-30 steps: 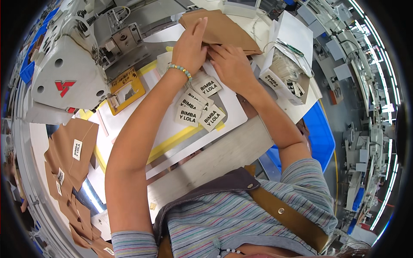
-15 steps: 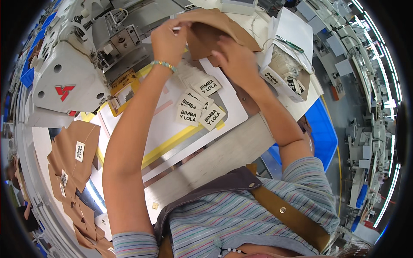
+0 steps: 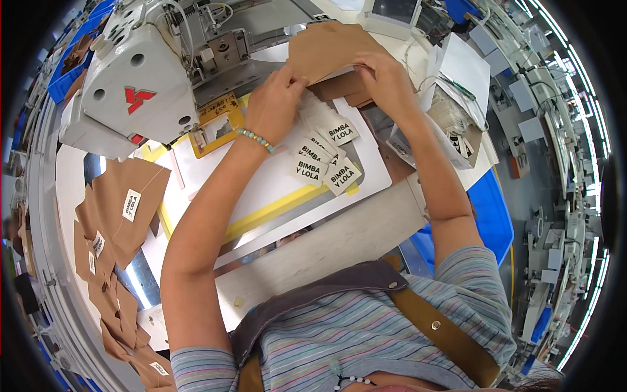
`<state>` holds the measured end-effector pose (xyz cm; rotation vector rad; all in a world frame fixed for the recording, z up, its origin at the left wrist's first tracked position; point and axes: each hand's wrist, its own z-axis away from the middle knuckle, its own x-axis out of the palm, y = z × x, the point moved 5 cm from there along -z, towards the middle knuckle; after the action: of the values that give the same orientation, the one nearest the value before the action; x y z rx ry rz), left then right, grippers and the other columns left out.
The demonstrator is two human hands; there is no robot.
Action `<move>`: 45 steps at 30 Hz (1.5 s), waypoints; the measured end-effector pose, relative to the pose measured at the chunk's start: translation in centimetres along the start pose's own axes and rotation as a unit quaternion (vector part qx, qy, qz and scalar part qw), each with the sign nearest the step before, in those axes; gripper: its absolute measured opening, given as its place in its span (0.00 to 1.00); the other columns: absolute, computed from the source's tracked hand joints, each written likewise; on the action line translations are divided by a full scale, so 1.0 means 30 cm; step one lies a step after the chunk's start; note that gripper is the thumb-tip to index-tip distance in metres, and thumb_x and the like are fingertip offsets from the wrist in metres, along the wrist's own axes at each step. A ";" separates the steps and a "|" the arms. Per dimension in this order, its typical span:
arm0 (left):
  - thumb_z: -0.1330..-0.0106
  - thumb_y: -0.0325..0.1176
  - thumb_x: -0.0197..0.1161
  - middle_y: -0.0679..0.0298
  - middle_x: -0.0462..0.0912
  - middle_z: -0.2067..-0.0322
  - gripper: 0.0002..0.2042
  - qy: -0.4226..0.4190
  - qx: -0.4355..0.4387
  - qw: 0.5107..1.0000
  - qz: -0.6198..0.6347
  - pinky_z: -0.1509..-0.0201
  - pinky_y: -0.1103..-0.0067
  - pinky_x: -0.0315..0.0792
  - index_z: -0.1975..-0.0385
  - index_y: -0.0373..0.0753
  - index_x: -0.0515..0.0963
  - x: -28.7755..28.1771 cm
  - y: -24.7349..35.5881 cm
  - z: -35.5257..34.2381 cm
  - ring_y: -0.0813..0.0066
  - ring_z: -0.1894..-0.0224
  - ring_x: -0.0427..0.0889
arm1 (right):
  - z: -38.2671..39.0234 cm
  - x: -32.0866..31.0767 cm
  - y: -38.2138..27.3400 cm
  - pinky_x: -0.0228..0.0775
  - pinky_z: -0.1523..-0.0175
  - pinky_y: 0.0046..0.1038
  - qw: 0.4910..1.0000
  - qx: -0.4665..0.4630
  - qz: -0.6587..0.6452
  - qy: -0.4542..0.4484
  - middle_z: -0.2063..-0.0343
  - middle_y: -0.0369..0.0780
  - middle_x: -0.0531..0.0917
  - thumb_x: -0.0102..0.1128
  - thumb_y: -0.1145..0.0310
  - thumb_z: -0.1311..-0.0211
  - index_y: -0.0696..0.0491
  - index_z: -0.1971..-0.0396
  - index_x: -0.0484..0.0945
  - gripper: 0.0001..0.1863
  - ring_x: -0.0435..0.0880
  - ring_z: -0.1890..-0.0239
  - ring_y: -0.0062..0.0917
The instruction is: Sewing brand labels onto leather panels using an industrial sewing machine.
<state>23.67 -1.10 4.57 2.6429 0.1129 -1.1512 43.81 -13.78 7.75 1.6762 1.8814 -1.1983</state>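
A flat brown fabric piece [image 3: 333, 46] is stretched between my two hands at the far side of the worktable. My left hand [image 3: 277, 101] pinches its near left corner; a beaded bracelet circles that wrist. My right hand [image 3: 386, 80] grips its right edge, fingers bent over it. Below this piece lie more brown fabric pieces [image 3: 346, 89], partly covered. Close by my left hand, a fanned pile of white printed labels [image 3: 310, 168] rests on a white board [image 3: 261, 219] edged with yellow tape.
A white sewing machine head [image 3: 121, 85] stands at the left, beside a yellow frame [image 3: 225, 124]. Brown pieces with labels attached [image 3: 104, 202] hang along the left edge. On the right are a box of labels [image 3: 450, 111], green-handled snips [image 3: 457, 88] and a blue bin [image 3: 496, 215].
The brown piece was curved and lifted; now it lies flatter between my hands. My left hand has come nearer and lower, and my right hand has moved right onto its edge.
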 end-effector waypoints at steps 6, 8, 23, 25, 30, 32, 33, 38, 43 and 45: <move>0.31 0.27 0.64 0.61 0.81 0.63 0.10 -0.025 -0.053 0.998 -0.017 0.55 0.64 0.82 0.53 0.42 0.87 -0.017 -0.041 0.040 0.54 0.59 0.86 | -0.023 0.017 -0.076 0.80 0.40 0.41 0.996 -0.070 -0.006 0.060 0.36 0.50 0.83 0.62 0.75 0.34 0.55 0.52 0.88 0.13 0.87 0.45 0.48; 0.31 0.28 0.65 0.60 0.82 0.63 0.08 -0.025 -0.065 0.998 0.003 0.55 0.64 0.81 0.54 0.42 0.86 -0.003 -0.037 0.031 0.54 0.59 0.86 | -0.034 0.003 -0.108 0.80 0.40 0.41 0.990 -0.102 0.020 0.098 0.35 0.51 0.82 0.61 0.75 0.33 0.55 0.52 0.88 0.13 0.87 0.45 0.49; 0.29 0.34 0.68 0.57 0.82 0.44 0.14 -0.110 0.137 0.980 0.089 0.40 0.63 0.79 0.47 0.37 0.81 0.196 0.221 -0.066 0.53 0.44 0.81 | -0.198 -0.087 0.035 0.75 0.37 0.46 0.968 -0.117 0.129 0.180 0.47 0.53 0.83 0.61 0.74 0.34 0.55 0.57 0.89 0.10 0.84 0.43 0.49; 0.26 0.38 0.65 0.57 0.81 0.39 0.17 -0.072 0.104 0.990 0.057 0.36 0.63 0.77 0.42 0.37 0.80 0.240 0.220 -0.093 0.52 0.41 0.80 | -0.248 -0.115 0.039 0.79 0.46 0.52 0.956 -0.146 0.136 0.216 0.64 0.57 0.89 0.60 0.74 0.36 0.57 0.67 0.89 0.08 0.89 0.55 0.51; 0.20 0.47 0.58 0.56 0.72 0.24 0.26 -0.155 0.003 0.988 0.018 0.27 0.63 0.72 0.28 0.38 0.74 0.324 0.174 -0.115 0.48 0.35 0.77 | -0.499 -0.158 0.071 0.78 0.46 0.49 0.987 0.003 0.140 0.074 0.60 0.55 0.88 0.57 0.64 0.28 0.58 0.64 0.88 0.15 0.87 0.54 0.54; 0.23 0.44 0.63 0.53 0.74 0.28 0.27 -0.159 -0.002 0.987 0.012 0.32 0.61 0.75 0.29 0.37 0.74 0.305 0.174 -0.116 0.49 0.35 0.78 | -0.559 -0.200 0.015 0.78 0.47 0.49 0.988 -0.037 0.106 0.108 0.60 0.55 0.87 0.55 0.59 0.25 0.58 0.64 0.87 0.18 0.86 0.54 0.53; 0.23 0.44 0.63 0.53 0.74 0.28 0.27 -0.143 0.005 0.990 0.016 0.32 0.61 0.75 0.29 0.37 0.74 0.281 0.177 -0.126 0.49 0.35 0.78 | -0.586 -0.222 -0.017 0.77 0.47 0.49 0.984 -0.043 0.117 0.129 0.60 0.55 0.87 0.56 0.59 0.25 0.58 0.64 0.87 0.18 0.86 0.54 0.53; 0.39 0.31 0.76 0.54 0.80 0.41 0.31 0.210 0.048 0.976 0.040 0.43 0.60 0.74 0.34 0.39 0.76 0.011 0.171 -0.179 0.52 0.41 0.79 | -0.547 -0.241 -0.175 0.77 0.47 0.47 0.976 -0.112 0.104 0.153 0.58 0.54 0.87 0.59 0.65 0.27 0.60 0.60 0.86 0.13 0.86 0.52 0.54; 0.46 0.27 0.78 0.53 0.69 0.34 0.40 0.314 0.033 0.948 -0.039 0.35 0.55 0.67 0.30 0.41 0.69 -0.148 0.133 -0.126 0.49 0.33 0.71 | -0.274 -0.151 -0.265 0.79 0.45 0.45 0.946 -0.218 0.083 0.227 0.57 0.53 0.88 0.64 0.67 0.30 0.56 0.60 0.88 0.09 0.86 0.51 0.52; 0.47 0.26 0.78 0.51 0.70 0.36 0.37 0.295 0.002 0.955 -0.033 0.35 0.56 0.69 0.34 0.41 0.69 -0.158 0.094 -0.096 0.47 0.35 0.71 | -0.151 -0.088 -0.240 0.75 0.37 0.43 0.982 -0.124 0.073 0.125 0.44 0.52 0.83 0.63 0.69 0.29 0.53 0.53 0.89 0.10 0.83 0.42 0.51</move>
<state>22.97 -2.92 10.47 2.9128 0.3079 -0.3380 38.94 -11.57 14.86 1.8529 1.9171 -0.6892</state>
